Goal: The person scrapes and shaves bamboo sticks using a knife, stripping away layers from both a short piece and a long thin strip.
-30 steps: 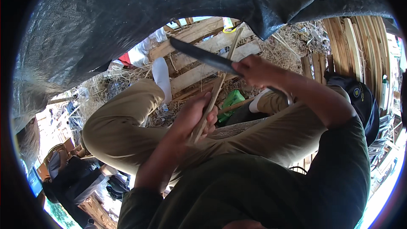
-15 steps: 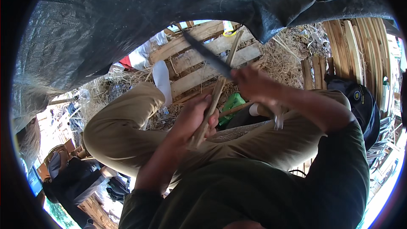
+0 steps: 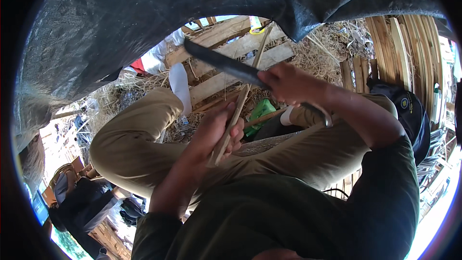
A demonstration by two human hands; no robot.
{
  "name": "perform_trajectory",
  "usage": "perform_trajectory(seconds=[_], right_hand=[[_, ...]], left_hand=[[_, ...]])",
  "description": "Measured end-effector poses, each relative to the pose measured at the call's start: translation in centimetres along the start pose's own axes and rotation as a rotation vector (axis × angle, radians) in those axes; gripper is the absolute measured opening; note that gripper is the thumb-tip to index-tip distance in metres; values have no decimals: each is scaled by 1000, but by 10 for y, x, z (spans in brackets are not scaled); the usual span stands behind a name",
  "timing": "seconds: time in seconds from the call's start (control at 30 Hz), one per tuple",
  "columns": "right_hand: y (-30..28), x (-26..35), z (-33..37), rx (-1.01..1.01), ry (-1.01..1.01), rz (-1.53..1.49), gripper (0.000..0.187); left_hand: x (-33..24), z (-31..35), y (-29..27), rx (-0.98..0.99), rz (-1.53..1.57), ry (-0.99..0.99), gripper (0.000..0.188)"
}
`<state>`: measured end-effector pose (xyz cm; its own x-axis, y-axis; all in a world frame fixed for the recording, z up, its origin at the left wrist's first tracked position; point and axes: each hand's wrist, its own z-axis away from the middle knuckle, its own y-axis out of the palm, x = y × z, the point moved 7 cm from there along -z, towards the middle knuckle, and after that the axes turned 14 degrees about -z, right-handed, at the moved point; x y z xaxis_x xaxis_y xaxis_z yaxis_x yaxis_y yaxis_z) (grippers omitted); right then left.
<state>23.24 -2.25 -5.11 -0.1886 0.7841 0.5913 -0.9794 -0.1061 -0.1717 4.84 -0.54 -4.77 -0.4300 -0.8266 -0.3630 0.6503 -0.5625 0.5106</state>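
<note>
My left hand (image 3: 220, 130) is closed around the lower part of a narrow split wooden strip (image 3: 244, 97), whose far end points up and away. In my right hand (image 3: 288, 84) is a machete (image 3: 221, 62) with a long dark blade; its curved handle end shows below the fist. The blade lies across the strip, pointing to the upper left, and hides a short part of it. Whether the edge touches the wood I cannot tell. Both hands are above my bent legs (image 3: 139, 149) in tan trousers.
A dark tarp (image 3: 159, 5) hangs low across the top. Beyond my legs are pallet-like planks (image 3: 231, 50), straw and a green plastic wrapper (image 3: 262, 110). Stacked wooden slats (image 3: 414, 53) and a black bag (image 3: 409, 115) are at the right. Another person (image 3: 82, 204) is at the lower left.
The machete has swung to a flatter angle, its tip moving left and slightly down. My left hand and the strip have shifted slightly. The handle end now shows more clearly.
</note>
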Motion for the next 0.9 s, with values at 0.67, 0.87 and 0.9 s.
perform_trajectory(seconds=[0.67,0.87,0.9], right_hand=[[26,-7,5,118,-36,-102,48],[32,-12,17,132,58,-341,48],[33,-14,19,145,77,-409,49]], left_hand=[[4,-15,9,-115,-221,-10,36],[1,-9,12,-49,-188,-9,38],[-2,-7,15,-4,-175,10,38]])
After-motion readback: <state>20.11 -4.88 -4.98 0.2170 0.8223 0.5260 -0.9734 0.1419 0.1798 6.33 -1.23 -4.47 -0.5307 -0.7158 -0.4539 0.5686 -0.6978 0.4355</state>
